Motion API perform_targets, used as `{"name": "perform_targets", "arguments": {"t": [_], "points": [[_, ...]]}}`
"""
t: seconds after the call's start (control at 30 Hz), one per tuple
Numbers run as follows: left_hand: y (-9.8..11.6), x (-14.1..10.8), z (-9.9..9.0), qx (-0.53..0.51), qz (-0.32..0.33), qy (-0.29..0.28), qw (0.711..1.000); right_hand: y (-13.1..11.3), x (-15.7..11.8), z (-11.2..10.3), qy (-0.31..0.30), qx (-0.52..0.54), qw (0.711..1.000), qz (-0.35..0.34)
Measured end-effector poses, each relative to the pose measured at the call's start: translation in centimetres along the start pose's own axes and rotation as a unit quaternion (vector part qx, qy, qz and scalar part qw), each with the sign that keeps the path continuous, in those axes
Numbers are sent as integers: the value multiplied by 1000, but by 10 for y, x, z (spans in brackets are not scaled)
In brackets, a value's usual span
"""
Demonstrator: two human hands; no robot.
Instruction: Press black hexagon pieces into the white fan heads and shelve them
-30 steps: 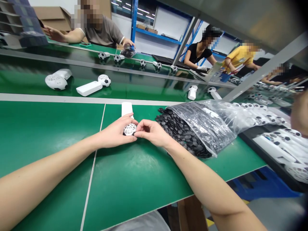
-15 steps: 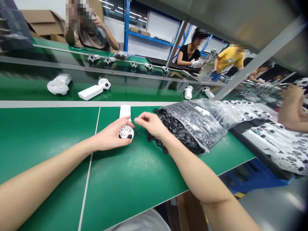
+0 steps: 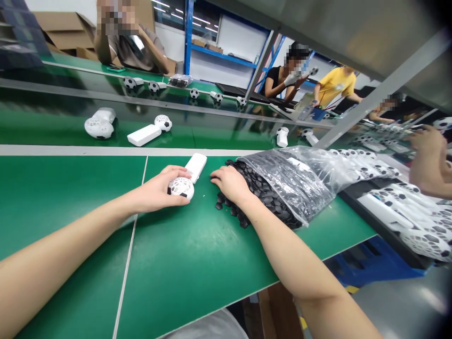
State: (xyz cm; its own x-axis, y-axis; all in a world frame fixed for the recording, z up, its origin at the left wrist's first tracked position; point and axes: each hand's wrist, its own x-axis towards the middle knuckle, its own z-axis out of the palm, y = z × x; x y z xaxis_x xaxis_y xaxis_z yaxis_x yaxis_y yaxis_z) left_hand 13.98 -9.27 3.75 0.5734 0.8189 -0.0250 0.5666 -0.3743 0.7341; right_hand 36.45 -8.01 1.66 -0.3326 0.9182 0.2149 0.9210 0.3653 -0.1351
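Note:
My left hand (image 3: pixel 160 189) is wrapped round the round, football-patterned head of a white device (image 3: pixel 196 165), whose flat handle points up and to the right on the green bench. The head has a white lattice with black patches at its edge. To the right, my right hand (image 3: pixel 229 182) rests at the left edge of a heap of small black pieces (image 3: pixel 263 190) spilling from a clear plastic bag (image 3: pixel 303 174). Its fingers are bent close together, and I cannot make out what is between them.
Beyond a pale rail (image 3: pixel 70 150), white devices (image 3: pixel 144 135) lie on a green belt. At the right, a black tray (image 3: pixel 381 221) holds several more. A slanted metal post (image 3: pixel 353 110) rises behind the bag. Several people sit or stand farther off.
The device has turned, its handle now tilting to the right, and my left hand has shifted slightly left. My right hand has moved from beside the device to the black pieces. Belt devices have shifted right.

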Motion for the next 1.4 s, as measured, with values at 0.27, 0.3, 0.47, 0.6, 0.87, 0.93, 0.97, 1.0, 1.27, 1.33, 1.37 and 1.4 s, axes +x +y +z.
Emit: {"name": "perform_targets", "arguments": {"t": [0.27,0.3,0.47,0.6,0.87,0.93,0.97,1.0,1.27,1.33,1.37,1.4], "points": [[10,-3,-6,63,-48,2,997,-7,-9,-14,25,85,995,34],[11,-3,-10,59,-48,-16,997,-7,-10,-15,43,125,991,38],[10,-6,-25,27,-13,-109,994,-15,-14,-17,70,329,942,15],[8,-7,-25,29,-3,-135,990,-24,-16,-16,80,318,941,-79],[7,-6,-10,70,-15,-58,996,-37,-21,-13,51,217,958,-179],[7,-6,-9,75,-11,-55,996,-39,-22,-13,57,192,957,-210],[7,-6,-9,76,-10,-55,996,-40,-23,-13,62,182,955,-226],[7,-6,-8,76,-11,-55,996,-42,-24,-13,65,172,953,-239],[7,-5,-3,79,-4,-31,996,-51,-23,-5,62,187,945,-261],[7,-6,-2,81,-2,-24,996,-51,-21,-3,65,207,946,-242],[7,-6,-2,82,-1,-21,996,-51,-20,-2,64,212,947,-234],[7,-6,-1,82,-2,-20,996,-51,-20,-2,63,213,948,-226]]}}
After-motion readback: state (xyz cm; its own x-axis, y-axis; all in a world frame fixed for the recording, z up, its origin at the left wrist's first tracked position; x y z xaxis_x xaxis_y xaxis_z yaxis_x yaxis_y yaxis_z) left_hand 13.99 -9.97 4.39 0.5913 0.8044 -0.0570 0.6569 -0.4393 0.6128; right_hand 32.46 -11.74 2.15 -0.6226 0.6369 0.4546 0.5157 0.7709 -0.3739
